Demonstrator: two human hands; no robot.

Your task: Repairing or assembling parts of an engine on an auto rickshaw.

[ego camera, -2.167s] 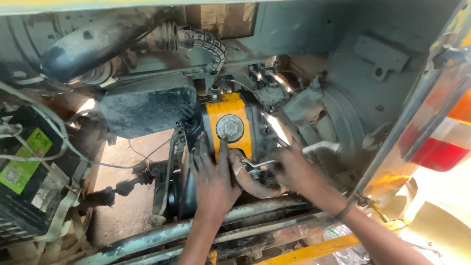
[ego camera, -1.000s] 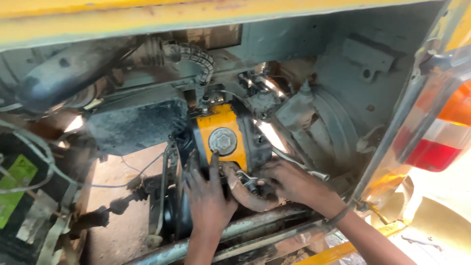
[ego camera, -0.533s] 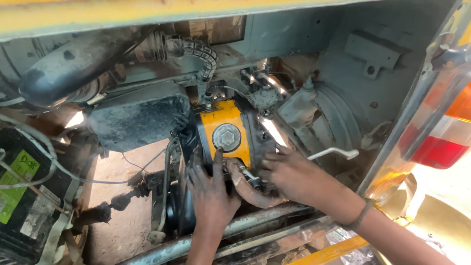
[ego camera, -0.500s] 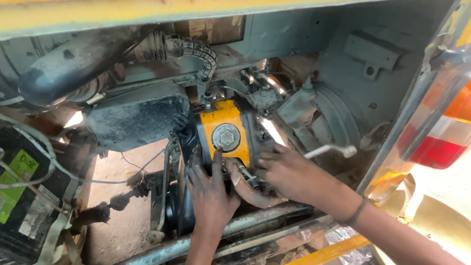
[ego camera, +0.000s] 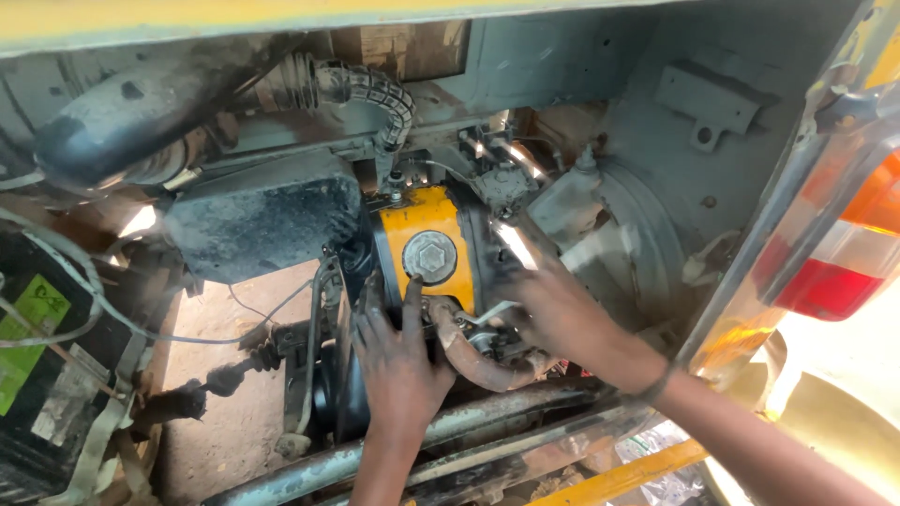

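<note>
Two hands of mine are down in the engine bay, both close under the yellow metal housing with the big grey hex cap (ego camera: 430, 256), which I take as my landmark. Trouble could come easily: my fingers are black with grease, so whatever I press or pinch may slip, and the rusty curved brown pipe (ego camera: 473, 351) just below the housing leaves little room, so a knuckle could get scraped or jammed against it.

My left hand (ego camera: 398, 361) lies flat and spread against the dark engine body just below and left of the housing, forefinger reaching up to touch its lower edge; it grips nothing. My right hand (ego camera: 553, 314), below and right of the housing, is blurred. It seems curled near a thin pale rod (ego camera: 489, 313) beside the pipe, but I cannot tell whether it is clamped on it. Above the housing bends a black ribbed hose (ego camera: 380, 94).
</note>
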